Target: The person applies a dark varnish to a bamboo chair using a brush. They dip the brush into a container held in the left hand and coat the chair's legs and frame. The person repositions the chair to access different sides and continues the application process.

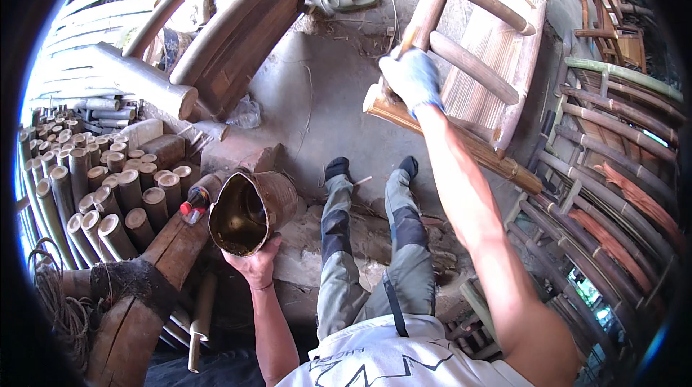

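Note:
My left hand (pixel 259 266) grips a dented, open-topped metal can (pixel 282 199) from below. The can is tilted toward me and glossy brown liquid (pixel 241 210) shows inside. My right hand (pixel 412 78), in a pale blue-white work glove, is closed against a corner of a bamboo chair (pixel 481 70). Its fingers are curled at the upright pole, and whatever they may hold is hidden by the glove. Just above the glove, the pole has a wet-looking amber patch (pixel 412 37). A thick bamboo pole (pixel 497 160) crosses below the glove.
Cut bamboo lengths (pixel 130 189) stand bunched at the left, beside a red-capped bottle (pixel 193 207) and a heavy wooden beam (pixel 130 340). Another bamboo chair (pixel 241 41) is at the upper left. Bamboo frames (pixel 605 135) line the right. A green slipper (pixel 352 0) lies on the floor.

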Available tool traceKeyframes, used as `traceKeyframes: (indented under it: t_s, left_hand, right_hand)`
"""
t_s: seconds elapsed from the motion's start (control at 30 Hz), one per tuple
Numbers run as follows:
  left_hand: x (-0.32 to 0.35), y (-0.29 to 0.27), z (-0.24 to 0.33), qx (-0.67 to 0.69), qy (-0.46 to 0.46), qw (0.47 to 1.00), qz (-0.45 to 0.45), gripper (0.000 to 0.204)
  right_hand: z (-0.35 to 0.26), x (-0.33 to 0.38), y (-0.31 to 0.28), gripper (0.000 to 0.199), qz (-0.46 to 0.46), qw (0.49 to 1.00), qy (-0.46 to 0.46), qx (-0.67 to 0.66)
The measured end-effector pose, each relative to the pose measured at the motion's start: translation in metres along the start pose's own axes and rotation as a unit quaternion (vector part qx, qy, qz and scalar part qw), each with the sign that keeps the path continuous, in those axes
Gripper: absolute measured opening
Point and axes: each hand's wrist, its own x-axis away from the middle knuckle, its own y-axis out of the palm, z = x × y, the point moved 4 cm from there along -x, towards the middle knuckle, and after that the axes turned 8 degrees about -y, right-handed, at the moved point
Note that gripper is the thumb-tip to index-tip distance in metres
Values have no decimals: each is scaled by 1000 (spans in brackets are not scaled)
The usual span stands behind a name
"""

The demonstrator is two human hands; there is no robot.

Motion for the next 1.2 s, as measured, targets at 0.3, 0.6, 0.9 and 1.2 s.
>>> traceKeyframes:
  t_s: [0.3,0.6,0.9,1.2]
  left_hand:
    - [-43,35,10,23,140,989,33,96]
    - [-95,102,-52,-14,263,963,55,51]
    - [-129,146,-108,-92,318,942,59,44]
    - [-97,185,-142,-99,337,936,-3,61]
  right_hand:
    - [9,191,72,28,176,889,-310,-289]
    - [133,213,84,32,388,839,-277,-263]
    - [369,325,28,27,596,706,45,-381]
    - [280,289,70,18,538,754,-360,-112]
